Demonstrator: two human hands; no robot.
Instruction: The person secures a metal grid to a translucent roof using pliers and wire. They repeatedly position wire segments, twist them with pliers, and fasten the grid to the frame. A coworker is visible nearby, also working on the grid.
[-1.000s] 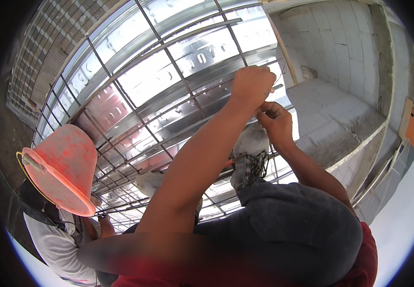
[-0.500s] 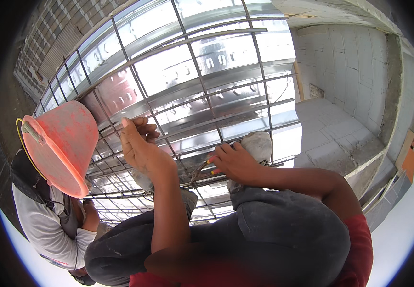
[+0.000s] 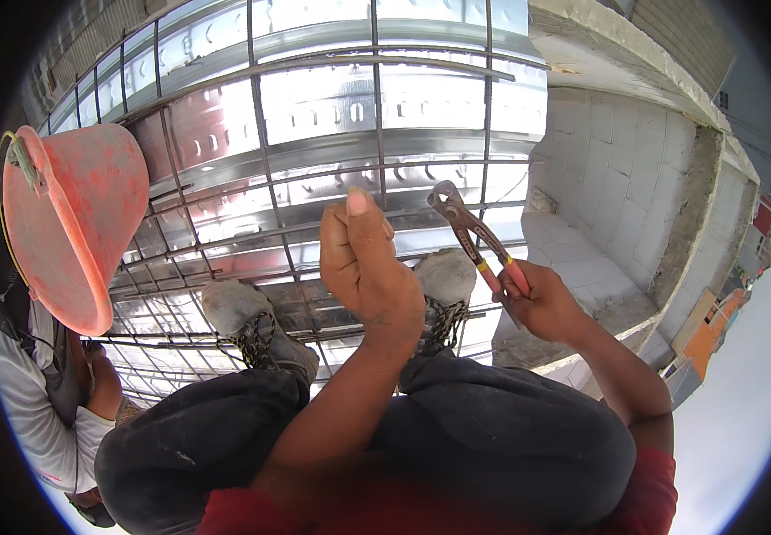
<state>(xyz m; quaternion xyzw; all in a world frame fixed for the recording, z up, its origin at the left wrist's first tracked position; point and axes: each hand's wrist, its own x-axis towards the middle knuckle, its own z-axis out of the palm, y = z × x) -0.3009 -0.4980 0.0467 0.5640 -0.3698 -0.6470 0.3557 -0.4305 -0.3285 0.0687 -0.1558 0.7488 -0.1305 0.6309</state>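
My right hand (image 3: 541, 303) is closed round the red and yellow handles of a pair of end-cutting pincers (image 3: 458, 217). Their dark, worn head points up and away over the steel mesh (image 3: 380, 116), apart from the bars. Raised in front of my knees, my left hand (image 3: 369, 266) has its fingers curled in and its thumb on top. Whatever lies inside those fingers, if anything, is hidden. Below the hands, the mesh of thin bars spans shiny corrugated metal decking (image 3: 314, 102).
My dusty boots (image 3: 241, 312) stand on the mesh and decking. At left, a co-worker (image 3: 24, 392) in a light sleeve is close by, partly behind a large red bucket (image 3: 122, 174). A pale block-walled recess (image 3: 613, 160) drops away at right, with a concrete edge (image 3: 711, 201).
My right hand has lifted the pincers from the mesh and moved right. My left hand has moved right, its fingers curled. The whole view has shifted, moving the bucket leftward in the picture.
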